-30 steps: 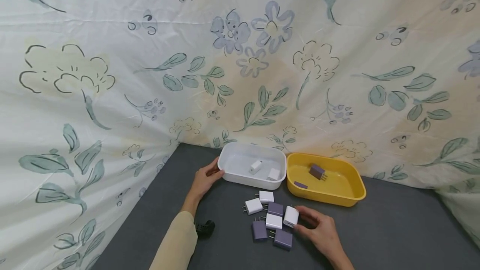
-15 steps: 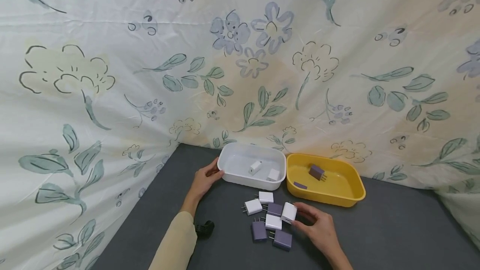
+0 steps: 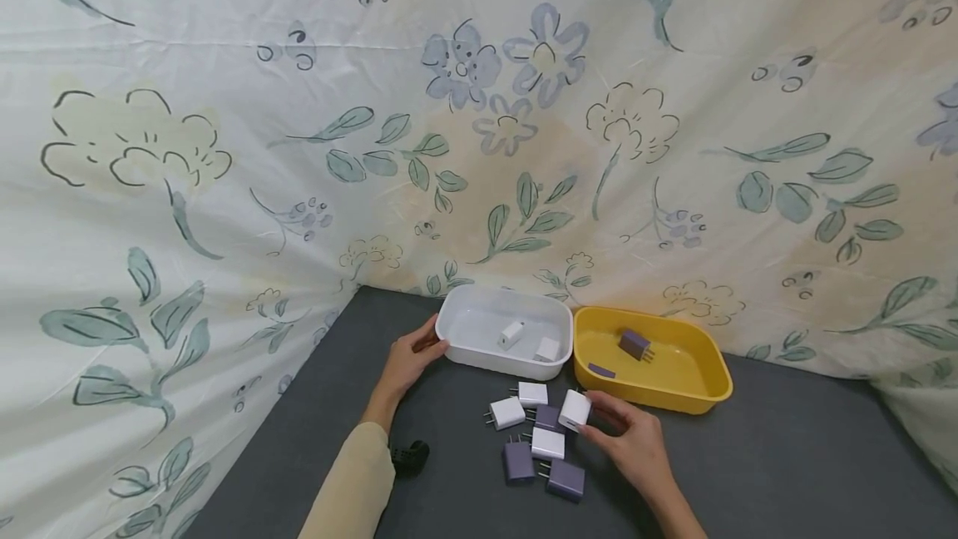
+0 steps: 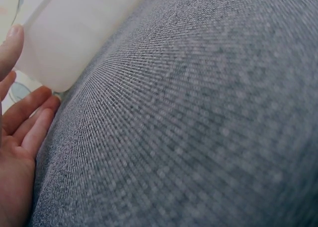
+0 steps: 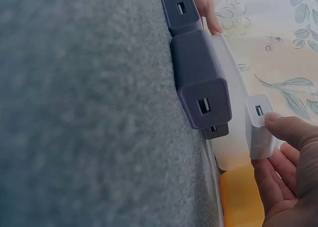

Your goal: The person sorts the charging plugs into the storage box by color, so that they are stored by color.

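Note:
In the head view my right hand (image 3: pixel 632 439) pinches a white USB wall charger (image 3: pixel 574 410) between thumb and fingers, just above the pile. The right wrist view shows that charger (image 5: pixel 259 132) tilted, its USB port facing the camera, off the table. My left hand (image 3: pixel 407 364) touches the left end of the white bin (image 3: pixel 494 360), its fingers (image 4: pixel 30 117) fairly straight by the bin's corner. Below the held charger lie loose white chargers (image 3: pixel 507 412) and purple chargers (image 3: pixel 518 462), prongs mostly leftward or away from me. Two white chargers (image 3: pixel 511 334) rest inside the white bin.
To the right, against the white bin, stands a yellow bin (image 3: pixel 644 393) with a purple charger (image 3: pixel 634 343) and another partly hidden purple piece (image 3: pixel 601 370). A black strap-like object (image 3: pixel 409 457) is beside my left forearm. Floral cloth (image 3: pixel 479 148) hangs behind the dark table (image 3: pixel 786 456).
My right hand has moved away from me and slightly left, lifting the white charger off the pile toward the bins. The left hand stays at the white bin.

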Tool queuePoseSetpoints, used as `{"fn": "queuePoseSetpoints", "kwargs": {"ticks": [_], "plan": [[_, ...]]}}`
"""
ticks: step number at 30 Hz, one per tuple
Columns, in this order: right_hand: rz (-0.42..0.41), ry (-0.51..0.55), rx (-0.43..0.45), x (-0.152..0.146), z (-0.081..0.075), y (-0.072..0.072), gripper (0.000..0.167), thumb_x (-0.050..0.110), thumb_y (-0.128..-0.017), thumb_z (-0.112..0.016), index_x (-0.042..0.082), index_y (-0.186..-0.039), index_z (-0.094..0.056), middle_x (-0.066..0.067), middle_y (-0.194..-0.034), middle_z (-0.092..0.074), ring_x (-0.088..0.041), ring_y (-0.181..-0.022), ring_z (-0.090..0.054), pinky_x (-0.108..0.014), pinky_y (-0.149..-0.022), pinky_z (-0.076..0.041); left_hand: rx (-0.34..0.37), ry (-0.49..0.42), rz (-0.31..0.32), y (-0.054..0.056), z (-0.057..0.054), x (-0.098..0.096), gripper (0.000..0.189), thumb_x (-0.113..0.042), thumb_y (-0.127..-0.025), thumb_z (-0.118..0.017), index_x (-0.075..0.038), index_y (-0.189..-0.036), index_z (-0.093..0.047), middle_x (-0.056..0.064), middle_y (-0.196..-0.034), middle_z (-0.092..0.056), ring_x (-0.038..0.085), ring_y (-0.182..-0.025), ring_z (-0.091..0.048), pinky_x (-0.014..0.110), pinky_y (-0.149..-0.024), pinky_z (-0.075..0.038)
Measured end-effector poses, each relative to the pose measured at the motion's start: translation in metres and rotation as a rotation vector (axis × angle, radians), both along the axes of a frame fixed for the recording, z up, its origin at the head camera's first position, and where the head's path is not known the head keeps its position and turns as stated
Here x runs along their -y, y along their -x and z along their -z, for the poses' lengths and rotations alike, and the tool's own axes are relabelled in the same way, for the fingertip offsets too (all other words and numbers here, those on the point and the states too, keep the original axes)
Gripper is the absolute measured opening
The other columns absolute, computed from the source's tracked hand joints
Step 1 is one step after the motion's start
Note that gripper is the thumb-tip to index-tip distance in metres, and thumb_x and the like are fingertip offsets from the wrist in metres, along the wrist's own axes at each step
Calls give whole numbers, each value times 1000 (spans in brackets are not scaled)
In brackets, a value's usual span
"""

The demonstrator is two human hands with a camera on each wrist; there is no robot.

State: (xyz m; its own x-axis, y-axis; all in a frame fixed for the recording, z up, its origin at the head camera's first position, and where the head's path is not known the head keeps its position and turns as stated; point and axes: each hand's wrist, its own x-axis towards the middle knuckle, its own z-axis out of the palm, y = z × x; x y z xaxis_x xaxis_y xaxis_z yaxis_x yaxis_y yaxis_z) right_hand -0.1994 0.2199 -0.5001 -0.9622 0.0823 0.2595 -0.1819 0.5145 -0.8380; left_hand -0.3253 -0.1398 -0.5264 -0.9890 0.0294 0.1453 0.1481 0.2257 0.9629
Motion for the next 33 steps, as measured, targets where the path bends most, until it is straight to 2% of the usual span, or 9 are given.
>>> {"fn": "queuePoseSetpoints", "kwargs": {"ticks": [4, 11, 19, 29, 33], "plan": [[-6, 18, 0, 2, -2, 2, 52, 9, -66, -89, 10, -115, -71, -6, -112, -73, -12, -99, -70, -21, -83, -57, 1, -4, -7, 0, 0, -1, 66, -36, -85, -75, -24, -144, -50, 5, -137, -60, 21, -123, -60, 36, -99, -52], [-20, 50, -18, 7, -7, 8, 50, 13, -69, -88, 9, -116, -71, -6, -113, -73, -19, -102, -70, -23, -85, -57, 3, -22, 12, -1, -2, 0, 63, -33, -87, -74, -25, -144, -48, 8, -138, -59, 23, -126, -58, 39, -102, -49], [-23, 143, 12, 15, -12, 12, 50, 10, -70, -87, 7, -117, -70, -11, -116, -71, -24, -105, -69, -28, -89, -56, 40, -10, 83, -20, -33, 0, 66, -25, -91, -71, -12, -148, -42, 15, -140, -55, 28, -128, -56, 39, -103, -49], [-21, 160, 31, 21, -15, 19, 51, 12, -71, -87, 7, -119, -70, -11, -119, -70, -26, -109, -67, -32, -93, -54, 45, -14, 65, -21, -33, 0, 65, -23, -90, -71, -13, -147, -43, 12, -139, -57, 27, -127, -57, 40, -103, -49], [-13, 115, 41, 22, -16, 20, 51, 15, -72, -87, 10, -120, -70, -9, -120, -70, -26, -109, -68, -32, -92, -54, 50, -12, 68, -20, -33, 0, 65, -25, -90, -71, -14, -147, -44, 12, -139, -58, 27, -127, -56, 39, -102, -49]]}}
